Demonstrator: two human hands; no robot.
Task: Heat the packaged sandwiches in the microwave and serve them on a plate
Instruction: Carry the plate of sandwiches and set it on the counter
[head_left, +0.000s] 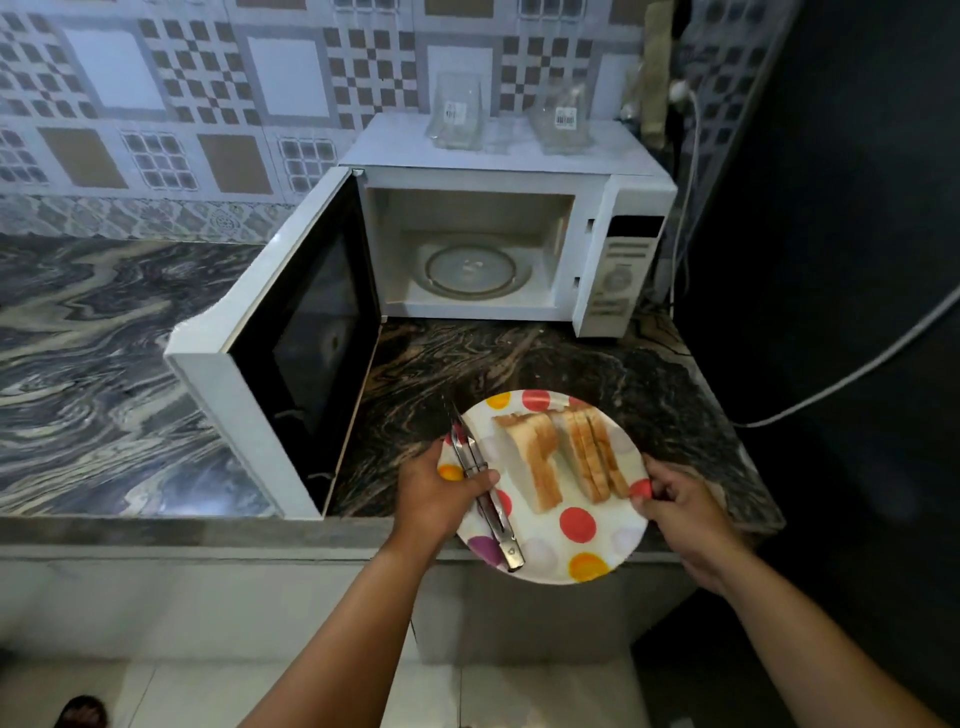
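Observation:
A polka-dot paper plate (576, 545) is at the counter's front edge, partly over it. Two stacks of sandwich slices (563, 460) lie on it, unwrapped. My left hand (441, 493) grips the plate's left rim and pins metal tongs (485, 499) against it. My right hand (680, 512) pinches the plate's right rim. The white microwave (618, 260) stands behind with its door (306, 338) swung wide open to the left. Its glass turntable (470, 270) holds nothing.
Two clear plastic sandwich packages (457, 114) (563, 122) stand on top of the microwave. A marbled counter (93, 364) stretches to the left. A white cable (857, 371) hangs at the right by a dark wall. A foot (83, 712) shows on the floor.

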